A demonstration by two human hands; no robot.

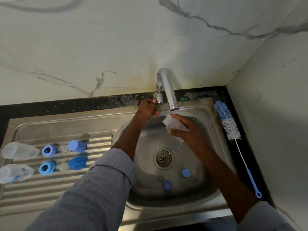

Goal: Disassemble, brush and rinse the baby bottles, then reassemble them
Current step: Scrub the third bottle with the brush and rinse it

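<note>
Right hand [188, 130] grips the bottle [173, 125] under the spout [173, 104]; left hand [148, 108] pinches the tap handle [159, 97]. Tilt its mouth into the stream, I'd say.

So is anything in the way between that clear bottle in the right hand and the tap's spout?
Nothing visible. The right hand holds the bottle with its open end just below the spout, the gap between them clear. The left hand is off to the side, on the tap's handle.
</note>
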